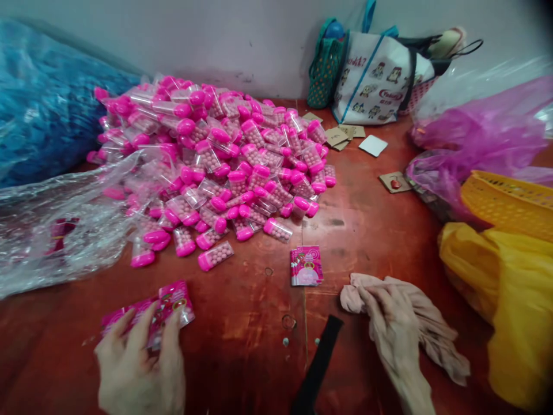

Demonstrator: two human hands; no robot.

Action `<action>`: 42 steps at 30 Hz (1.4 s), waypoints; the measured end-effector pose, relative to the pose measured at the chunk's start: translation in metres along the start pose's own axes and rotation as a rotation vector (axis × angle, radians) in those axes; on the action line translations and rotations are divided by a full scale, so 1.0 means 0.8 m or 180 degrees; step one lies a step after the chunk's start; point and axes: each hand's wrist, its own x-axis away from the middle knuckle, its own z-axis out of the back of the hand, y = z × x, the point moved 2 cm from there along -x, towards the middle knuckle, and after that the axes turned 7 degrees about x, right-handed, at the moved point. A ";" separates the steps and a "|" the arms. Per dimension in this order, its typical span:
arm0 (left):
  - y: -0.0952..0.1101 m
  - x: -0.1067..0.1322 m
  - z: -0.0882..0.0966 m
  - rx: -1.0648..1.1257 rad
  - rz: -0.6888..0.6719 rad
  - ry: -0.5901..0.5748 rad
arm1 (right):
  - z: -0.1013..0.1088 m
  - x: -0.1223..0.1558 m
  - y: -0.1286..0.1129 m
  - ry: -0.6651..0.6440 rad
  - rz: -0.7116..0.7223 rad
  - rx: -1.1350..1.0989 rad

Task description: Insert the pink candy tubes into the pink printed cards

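My left hand (140, 360) rests at the lower left with fingers spread over pink printed labels (175, 300), which lie flat on the red-brown surface. The fingertips touch them and partly cover them. At the right, my right hand (395, 323) has its fingers together on a crumpled beige cloth (432, 323), pinching its near end. Between the hands lies a small stack of similar pink labels (306, 266). Behind is a large heap of clear bottles with pink caps (242, 167), filled with pale pink beads. One bottle (216, 255) lies apart at the heap's front.
A black strap (319, 363) lies between my hands. Clear plastic (64, 230) and a blue bag (56, 109) are at the left. Yellow plastic (522, 305), a yellow basket (510, 199) and purple plastic (488, 129) line the right. Cardboard pieces (339, 137) and a white bag (367, 75) stand behind.
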 end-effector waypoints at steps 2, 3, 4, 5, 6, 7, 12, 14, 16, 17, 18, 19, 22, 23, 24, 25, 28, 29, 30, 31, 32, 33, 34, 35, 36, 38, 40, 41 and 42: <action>0.014 -0.004 -0.016 -0.0249 -0.0442 -0.0108 | 0.003 -0.005 -0.013 0.0113 -0.0121 0.0144; 0.018 -0.006 -0.025 -0.0311 -0.0649 -0.0216 | 0.005 -0.009 -0.022 0.0207 -0.0188 0.0182; 0.018 -0.007 -0.032 -0.0328 -0.0806 -0.0371 | 0.008 -0.012 -0.032 0.0331 -0.0254 0.0177; 0.016 -0.008 -0.038 -0.0340 -0.0909 -0.0487 | 0.010 -0.016 -0.044 0.0455 -0.0304 0.0123; 0.011 -0.009 -0.043 -0.0366 -0.0966 -0.0554 | 0.010 -0.019 -0.056 0.0497 -0.0313 0.0026; 0.004 -0.009 -0.045 -0.0406 -0.0990 -0.0601 | 0.009 -0.023 -0.069 0.0511 -0.0317 -0.0107; -0.029 -0.008 -0.039 -0.0513 -0.0893 -0.0517 | -0.018 -0.038 -0.111 -0.0209 -0.0334 -0.0242; -0.034 -0.010 -0.036 -0.0504 -0.0819 -0.0479 | -0.025 -0.041 -0.111 -0.0306 -0.0603 -0.0339; -0.034 -0.013 -0.035 -0.0488 -0.0768 -0.0405 | -0.028 -0.042 -0.107 -0.0382 -0.0908 -0.0526; -0.032 -0.015 -0.034 -0.0480 -0.0749 -0.0361 | -0.028 -0.042 -0.104 -0.0412 -0.1007 -0.0608; -0.029 -0.018 -0.033 -0.0463 -0.0734 -0.0312 | -0.028 -0.043 -0.103 -0.0425 -0.1061 -0.0665; -0.026 -0.020 -0.032 -0.0436 -0.0726 -0.0246 | -0.027 -0.043 -0.101 -0.0429 -0.1062 -0.0693; -0.007 -0.023 -0.030 -0.0285 -0.0705 -0.0043 | -0.026 -0.042 -0.101 -0.0406 -0.0914 -0.0650; 0.003 -0.022 -0.031 -0.0194 -0.0710 0.0011 | -0.026 -0.041 -0.102 -0.0395 -0.0855 -0.0630; 0.015 -0.019 -0.033 -0.0091 -0.0723 0.0006 | -0.026 -0.041 -0.102 -0.0387 -0.0798 -0.0619; 0.029 -0.014 -0.038 0.0036 -0.0748 -0.0033 | -0.026 -0.040 -0.103 -0.0377 -0.0750 -0.0619; 0.077 0.010 -0.067 0.0419 -0.1090 -0.0593 | -0.027 -0.039 -0.101 -0.0376 -0.0660 -0.0694; 0.092 0.020 -0.081 0.0524 -0.1203 -0.0924 | -0.028 -0.038 -0.100 -0.0369 -0.0639 -0.0732; 0.106 0.029 -0.095 0.0640 -0.1425 -0.1184 | -0.028 -0.037 -0.099 -0.0362 -0.0601 -0.0780; 0.118 0.038 -0.108 0.0689 -0.1584 -0.1428 | -0.028 -0.037 -0.097 -0.0343 -0.0562 -0.0832; 0.126 0.046 -0.121 0.0685 -0.1698 -0.1633 | -0.029 -0.036 -0.096 -0.0334 -0.0521 -0.0879; 0.132 0.051 -0.131 0.0672 -0.1773 -0.1748 | -0.030 -0.035 -0.094 -0.0325 -0.0495 -0.0910; 0.135 0.054 -0.139 0.0633 -0.1782 -0.1821 | -0.031 -0.034 -0.093 -0.0317 -0.0488 -0.0925; 0.135 0.056 -0.144 0.0597 -0.1766 -0.1842 | -0.032 -0.033 -0.092 -0.0316 -0.0500 -0.0928; 0.134 0.056 -0.147 0.0570 -0.1739 -0.1835 | -0.033 -0.033 -0.091 -0.0306 -0.0527 -0.0923; 0.129 0.053 -0.148 0.0537 -0.1703 -0.1804 | -0.035 -0.032 -0.090 -0.0235 -0.0596 -0.0943; 0.125 0.050 -0.146 0.0531 -0.1697 -0.1789 | -0.035 -0.032 -0.089 -0.0110 -0.0662 -0.1046; 0.123 0.049 -0.146 0.0530 -0.1693 -0.1786 | -0.034 -0.032 -0.089 -0.0045 -0.0691 -0.1123; 0.123 0.048 -0.145 0.0530 -0.1681 -0.1790 | -0.033 -0.032 -0.089 0.0014 -0.0724 -0.1214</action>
